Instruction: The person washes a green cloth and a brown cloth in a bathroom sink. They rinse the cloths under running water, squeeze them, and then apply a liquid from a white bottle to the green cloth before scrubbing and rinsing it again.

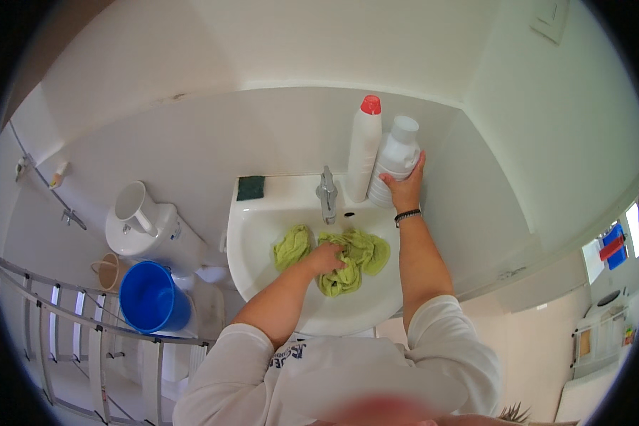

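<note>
My right hand [406,189] is wrapped round the lower side of a white jug-like bottle [399,155] with a white cap, at the sink's back right corner. Beside it stands a taller white bottle [364,145] with a red cap. My left hand [325,259] is down in the white sink [252,273], its fingers closed into a crumpled lime-green cloth [358,257]; the fingertips are partly hidden in the folds. Another bunched green piece [292,246] lies just left of that hand. Behind the cloth rises a chrome faucet [326,195].
A dark green scouring pad [250,188] rests on the sink's back left corner. To the left are a toilet tank [167,238] with a white pitcher [136,206] on top, a blue bucket [153,297], a beige container [108,272] and a metal ladder [96,355]. A wall closes the right side.
</note>
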Demonstrator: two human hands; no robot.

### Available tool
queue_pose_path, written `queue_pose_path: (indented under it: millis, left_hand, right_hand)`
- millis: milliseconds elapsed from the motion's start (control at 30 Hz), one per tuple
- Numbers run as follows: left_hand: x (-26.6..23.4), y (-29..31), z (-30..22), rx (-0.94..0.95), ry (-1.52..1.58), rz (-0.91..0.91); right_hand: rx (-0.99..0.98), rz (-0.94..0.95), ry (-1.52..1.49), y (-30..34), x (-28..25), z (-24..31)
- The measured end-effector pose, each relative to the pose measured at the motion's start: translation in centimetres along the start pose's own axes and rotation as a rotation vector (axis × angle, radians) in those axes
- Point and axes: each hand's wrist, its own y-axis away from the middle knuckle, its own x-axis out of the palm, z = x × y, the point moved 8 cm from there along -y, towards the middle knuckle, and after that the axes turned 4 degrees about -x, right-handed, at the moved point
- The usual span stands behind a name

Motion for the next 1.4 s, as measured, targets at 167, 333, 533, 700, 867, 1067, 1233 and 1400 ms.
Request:
queue_pose_path:
  millis: [167, 333, 533, 700, 867, 1067, 1233, 1400]
  left_hand:
    - [0.4, -0.4, 0.3, 0.014, -0.061, -0.02]
    - [-0.7, 0.8, -1.2, 0.038, -0.027, -0.08]
    - [-5.3, 4.4, -5.3, 0.156, -0.073, -0.343]
    - [-12.0, 8.1, -12.7, 0.318, 0.132, -0.536]
    - [-17.2, 10.7, -19.2, 0.711, 0.082, -0.643]
    - [-13.5, 9.5, -22.7, 0.813, -0.131, -0.264]
    - [-12.0, 8.8, -22.4, 0.581, -0.218, -0.232]
    - [-11.4, 8.3, -21.5, 0.45, -0.24, -0.201]
  right_hand:
    - [-0.005, -0.005, -0.038, -0.3, 0.1, 0.4]
    - [0.021, -0.066, -0.089, -0.3, -1.5, -0.1]
    - [0.02, 0.006, -0.187, 1.9, -3.5, 0.8]
    - [0.133, 0.301, -0.495, 4.7, -4.6, 2.5]
    - [0.31, 0.623, -0.728, 6.8, -5.8, 6.0]
    - [0.425, 0.861, -0.889, 9.0, -6.9, 8.8]
    - [0.654, 0.846, -0.902, 10.9, -7.9, 8.7]
    - [0.726, 0.838, -0.872, 12.1, -7.8, 9.4]
